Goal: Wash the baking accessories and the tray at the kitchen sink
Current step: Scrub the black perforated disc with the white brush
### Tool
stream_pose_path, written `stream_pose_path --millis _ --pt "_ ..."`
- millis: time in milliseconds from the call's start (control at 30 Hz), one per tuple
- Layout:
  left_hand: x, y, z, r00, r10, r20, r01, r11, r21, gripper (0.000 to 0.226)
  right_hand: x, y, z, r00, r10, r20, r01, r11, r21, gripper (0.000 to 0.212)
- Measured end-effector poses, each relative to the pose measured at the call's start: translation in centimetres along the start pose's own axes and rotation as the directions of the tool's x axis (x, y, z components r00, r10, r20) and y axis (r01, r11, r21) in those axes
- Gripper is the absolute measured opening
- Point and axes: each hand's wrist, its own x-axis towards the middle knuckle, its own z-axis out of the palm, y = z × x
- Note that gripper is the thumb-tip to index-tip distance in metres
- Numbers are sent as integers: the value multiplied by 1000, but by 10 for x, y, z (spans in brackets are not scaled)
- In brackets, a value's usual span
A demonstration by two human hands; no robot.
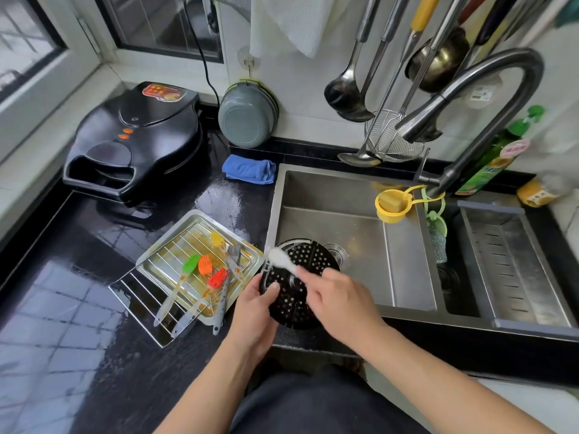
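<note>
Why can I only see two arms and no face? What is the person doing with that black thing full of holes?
The camera is worn on the person's head and looks down, so you see only their arms, as if through their eyes. They stand at a kitchen sink. The left hand grips a round black plate with holes at the sink's near edge. The right hand holds a white brush against it, so they seem to be scrubbing it. On the dark counter beside the sink lies a dirty metal tray with a wire rack and several colourful basting brushes on it. Further back are a black electric griddle and a blue cloth. A curved tap reaches over the sink.
</note>
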Motion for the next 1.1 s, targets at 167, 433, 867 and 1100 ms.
stream_pose_path --millis 167,433,867,1100 --pt "1 4 -1 999 -24 -29 24 1000 -13 34 6 12 -5 999 46 -26 -46 999 -6 46" --pt "2 18 -11 997 -70 -26 70 997 -23 32 1 32 -23 992 -105 75 110 992 -59 46" --pt "-2 33 -13 997 -80 -8 80 997 -3 32 6 46 -40 979 -196 62 201 975 -98 44" --pt "-5 33 -12 996 -90 4 90 996 27 32 3 41 -40 977 -203 69 209 973 -94 43"
